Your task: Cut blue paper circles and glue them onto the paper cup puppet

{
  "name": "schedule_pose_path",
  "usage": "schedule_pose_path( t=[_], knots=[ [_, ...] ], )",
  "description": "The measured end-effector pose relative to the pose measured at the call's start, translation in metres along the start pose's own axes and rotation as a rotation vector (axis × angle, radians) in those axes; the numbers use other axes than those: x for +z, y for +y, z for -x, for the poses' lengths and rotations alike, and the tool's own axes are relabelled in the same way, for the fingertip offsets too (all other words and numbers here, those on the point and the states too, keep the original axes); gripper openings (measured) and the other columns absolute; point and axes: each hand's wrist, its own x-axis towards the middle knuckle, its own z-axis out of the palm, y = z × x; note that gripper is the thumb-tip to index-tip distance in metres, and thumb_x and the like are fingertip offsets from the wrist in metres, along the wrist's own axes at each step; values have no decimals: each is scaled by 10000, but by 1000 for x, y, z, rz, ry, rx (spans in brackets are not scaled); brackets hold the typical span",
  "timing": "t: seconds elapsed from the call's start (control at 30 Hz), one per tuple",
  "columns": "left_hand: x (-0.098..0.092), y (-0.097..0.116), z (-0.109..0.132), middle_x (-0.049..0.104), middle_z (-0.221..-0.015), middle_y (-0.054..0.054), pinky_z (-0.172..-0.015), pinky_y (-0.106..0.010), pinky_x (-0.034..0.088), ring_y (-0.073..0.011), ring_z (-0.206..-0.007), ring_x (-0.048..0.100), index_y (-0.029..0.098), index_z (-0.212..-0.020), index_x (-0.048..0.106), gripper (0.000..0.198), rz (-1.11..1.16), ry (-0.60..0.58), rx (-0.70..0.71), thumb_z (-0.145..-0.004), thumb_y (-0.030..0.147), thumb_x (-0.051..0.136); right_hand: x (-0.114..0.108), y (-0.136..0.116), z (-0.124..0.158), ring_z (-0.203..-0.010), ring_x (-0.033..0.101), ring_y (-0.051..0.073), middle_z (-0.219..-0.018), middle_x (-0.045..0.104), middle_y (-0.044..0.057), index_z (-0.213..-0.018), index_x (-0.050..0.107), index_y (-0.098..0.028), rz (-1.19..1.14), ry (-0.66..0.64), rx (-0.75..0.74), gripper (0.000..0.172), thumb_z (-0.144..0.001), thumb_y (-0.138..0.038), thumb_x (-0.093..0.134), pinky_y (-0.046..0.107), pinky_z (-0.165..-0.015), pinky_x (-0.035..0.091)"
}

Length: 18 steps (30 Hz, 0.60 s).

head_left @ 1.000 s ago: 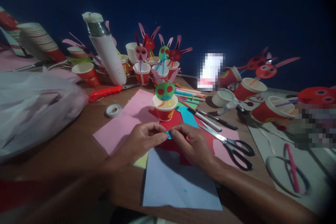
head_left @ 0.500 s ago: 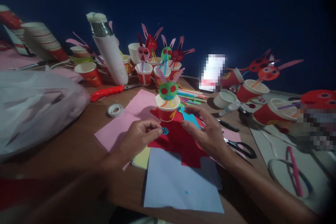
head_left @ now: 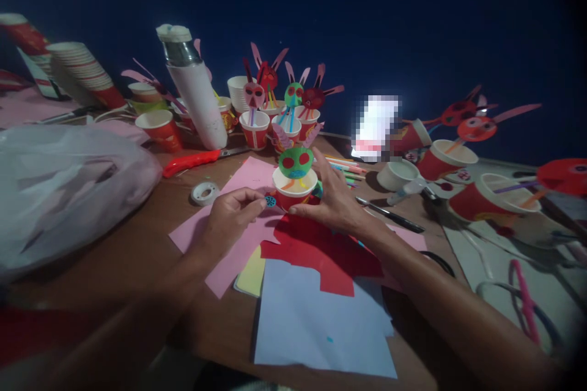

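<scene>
Between the thumb and fingers of my left hand [head_left: 232, 212] is a small blue paper disc [head_left: 270, 201] with dark dots. It sits close to the left side of a red-and-white paper cup [head_left: 293, 200]. My right hand [head_left: 337, 198] curves round the cup's right side, its thumb at the front near the base and its fingers up behind. From the cup rises a green paper face [head_left: 296, 162] with red eyes, a blue mouth and pink antennae. Beneath lie red paper [head_left: 321, 250] and pink paper [head_left: 247, 220].
White paper [head_left: 316, 330] lies nearest me. A tape roll [head_left: 204, 193], a red-handled cutter [head_left: 192, 162] and a plastic bag [head_left: 68, 195] are on the left. Behind stand a white flask [head_left: 197, 98] and several decorated cups. A black pen [head_left: 389, 215] and a lit phone [head_left: 376, 127] are on the right.
My right hand has moved from open space on the right to the cup's side. My left hand has raised the blue disc up and leftward, beside the cup.
</scene>
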Motion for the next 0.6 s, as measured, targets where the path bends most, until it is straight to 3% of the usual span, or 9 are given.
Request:
schedule_pose_path(
  t=[0.27,0.6],
  knots=[
    [-3,-9,-7,571,-594,30,-469,-185,348,-57,-482,460,151,-710,600,136,23,6,-5,-695,275,655,6,-3,1,-1264,400,336,-1393,419,126,-1436,140,-271,-45,92,27,966,-675,-475,699,568,-1011,283],
    [3,-2,-3,586,-586,22,-396,-180,318,-65,-413,477,153,-715,537,155,115,-15,-56,-684,275,628,1,-13,10,-1243,416,321,-1371,442,105,-1416,202,-253,-139,96,87,925,-665,-416,717,522,-1020,314]
  ],
)
